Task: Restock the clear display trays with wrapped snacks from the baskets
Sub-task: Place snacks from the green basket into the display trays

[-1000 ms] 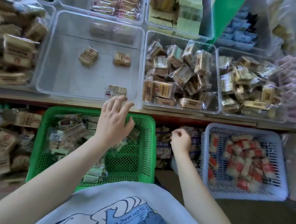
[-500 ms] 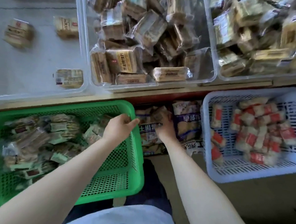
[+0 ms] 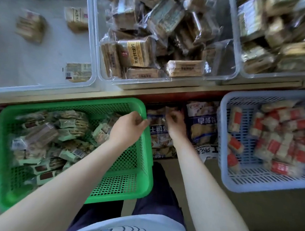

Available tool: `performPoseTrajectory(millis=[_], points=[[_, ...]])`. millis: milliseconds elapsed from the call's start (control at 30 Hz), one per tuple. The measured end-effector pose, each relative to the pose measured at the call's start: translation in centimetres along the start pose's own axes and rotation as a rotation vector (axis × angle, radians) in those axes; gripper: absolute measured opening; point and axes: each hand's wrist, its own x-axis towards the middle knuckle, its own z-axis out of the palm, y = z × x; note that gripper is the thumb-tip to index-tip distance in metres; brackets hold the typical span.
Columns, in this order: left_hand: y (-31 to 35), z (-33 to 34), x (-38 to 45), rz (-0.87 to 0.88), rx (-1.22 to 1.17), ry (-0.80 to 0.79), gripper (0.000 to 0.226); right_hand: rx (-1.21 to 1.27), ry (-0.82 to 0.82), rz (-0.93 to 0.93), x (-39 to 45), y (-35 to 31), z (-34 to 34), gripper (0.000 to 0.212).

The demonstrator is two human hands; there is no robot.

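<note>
Green basket (image 3: 135, 171) sits on our left, with wrapped snacks (image 3: 61, 136) piled in its left 2/3; its right part shows bare mesh. Our left hand (image 3: 129, 128) is at the basket's far right corner, fingers curled over the rim there. It looks like a grip on the rim, but blur stops us saying whether a wrapper is also pinched.

Our right hand (image 3: 176, 125) is in the gap between the green basket and the blue basket (image 3: 223, 169), resting on the big printed bags (image 3: 203, 125) stacked under the shelf edge. Its fingers are curled and half hidden; we can't tell whether they hold anything.

Key relation: the green basket's snacks lie left of and nearer to us than the left-hand fingers, so reaching them means moving back and left from the rim. The left hand is clearly the nearer one; the right hand is across the basket wall from them. The near-empty clear tray (image 3: 44, 55) lies up and to the left of the left hand, just beyond the shelf edge (image 3: 113, 93), holding only 3 packets (image 3: 78, 72). The middle tray (image 3: 168, 82) is already well filled.

Our read: we are likely repositioning the basket, or about to reach into it. Snack long axes are mixed in the pile, so no single approach angle suits them all.

The blue basket's red-and-white packets (image 3: 278, 141) are near the right hand, to its right.
</note>
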Motion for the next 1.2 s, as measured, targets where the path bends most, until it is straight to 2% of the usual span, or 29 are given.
performPoseTrajectory(millis=[33,67,133,200,267,333,433,533,600,667,700,767,833,900,933,967,1033,1067,1100,1133,1200], points=[[0.6,-0.9,-0.7,0.061,0.028,0.035,0.028,0.062,-0.018,-0.025,-2.1,-0.6,-1.1,0.006],[1.2,-2.0,-1.6,0.141,0.036,0.081,0.022,0.122,-0.038,-0.044,-4.5,-1.7,-2.4,0.010],[2.5,-4.5,-3.6,0.338,0.013,0.219,0.012,0.226,-0.090,-0.100,-9.3,-4.5,-5.2,0.027],[3.4,-7.2,-5.5,0.508,0.002,0.432,0.013,0.246,-0.213,-0.202,-13.2,-7.2,-8.2,0.041],[3.7,-9.6,-6.6,0.565,0.019,0.636,0.024,0.210,-0.257,-0.327,-16.1,-10.8,-11.0,0.065],[3.1,-11.6,-6.5,0.478,0.081,0.709,0.036,0.120,-0.185,-0.469,-17.4,-14.3,-12.9,0.086],[1.2,-13.2,-5.6,0.245,0.229,0.569,0.059,-0.061,0.056,-0.623,-17.1,-19.1,-13.8,0.101],[-0.5,-13.6,-5.3,0.189,0.310,0.372,0.062,-0.382,0.352,-0.742,-14.0,-22.5,-13.1,0.088],[-0.8,-14.1,-5.4,0.198,0.333,0.303,0.064,-0.596,0.323,-0.745,-11.4,-23.3,-12.6,0.072],[-1.0,-14.6,-5.6,0.198,0.336,0.260,0.066,-0.658,0.153,-0.682,-10.0,-23.2,-12.1,0.054],[-0.9,-14.8,-5.6,0.194,0.338,0.245,0.067,-0.647,0.122,-0.686,-9.7,-23.0,-11.7,0.045],[-0.9,-15.0,-5.5,0.193,0.368,0.213,0.071,-0.619,0.171,-0.738,-9.6,-22.6,-11.0,0.034],[-0.9,-15.2,-5.6,0.204,0.373,0.187,0.073,-0.654,0.211,-0.742,-9.8,-22.7,-10.6,0.034],[-1.2,-15.4,-6.2,0.249,0.220,0.208,0.068,-0.801,0.232,-0.714,-10.2,-23.1,-10.0,0.037],[-1.5,-15.5,-6.7,0.276,0.086,0.269,0.061,-0.861,0.279,-0.723,-10.7,-23.3,-9.4,0.037],[-2.0,-15.5,-7.4,0.297,-0.028,0.373,0.052,-0.873,0.359,-0.768,-11.5,-23.2,-8.6,0.036],[-3.7,-15.3,-8.8,0.263,-0.099,0.570,0.033,-0.753,0.500,-0.923,-13.6,-22.3,-6.0,0.030],[-4.9,-15.0,-9.3,0.201,-0.102,0.577,0.026,-0.672,0.504,-0.992,-14.7,-21.4,-4.3,0.025],[-6.4,-14.7,-9.5,0.107,-0.104,0.520,0.024,-0.600,0.429,-1.028,-15.6,-20.2,-2.5,0.021],[-7.9,-14.3,-9.6,0.002,-0.095,0.422,0.025,-0.555,0.282,-1.005,-16.4,-18.8,-0.6,0.018],[-10.8,-13.4,-9.8,-0.133,-0.062,0.233,0.027,-0.583,-0.026,-0.777,-16.9,-16.1,3.0,0.018]])
